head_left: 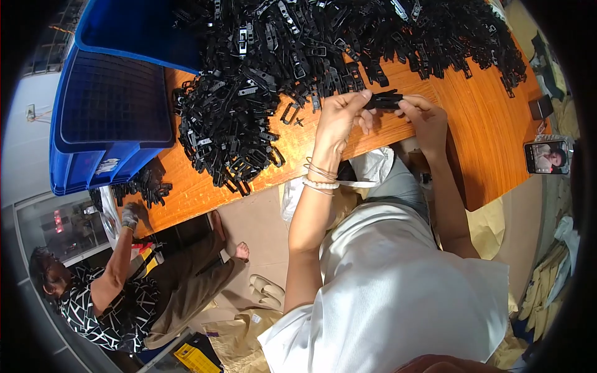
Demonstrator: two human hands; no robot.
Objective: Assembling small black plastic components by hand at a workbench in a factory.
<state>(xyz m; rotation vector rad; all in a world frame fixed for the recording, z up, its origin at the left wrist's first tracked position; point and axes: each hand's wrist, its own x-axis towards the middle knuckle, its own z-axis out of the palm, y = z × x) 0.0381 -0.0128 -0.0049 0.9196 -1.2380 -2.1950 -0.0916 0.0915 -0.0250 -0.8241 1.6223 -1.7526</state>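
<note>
Over the front part of the wooden table, my left hand [343, 117] and my right hand [428, 119] pinch a small, long black plastic part [387, 100] between them, one hand at each end. Its exact kind is too small to make out. Just beyond my hands spreads a large heap of similar black plastic parts [292, 46], reaching to the far right. A denser mound of black parts [227, 124] lies to the left. A loose black rectangular frame [289, 114] and a small cross-shaped black piece [299, 122] sit left of my left hand.
A blue plastic crate [112, 99] stands on the left. Beyond it a person with a gloved hand [129, 217] works at a smaller pile of black parts [148, 185]. A phone [547, 156] and a small black box [541, 107] are at the right edge. Sandals [266, 289] lie on the floor.
</note>
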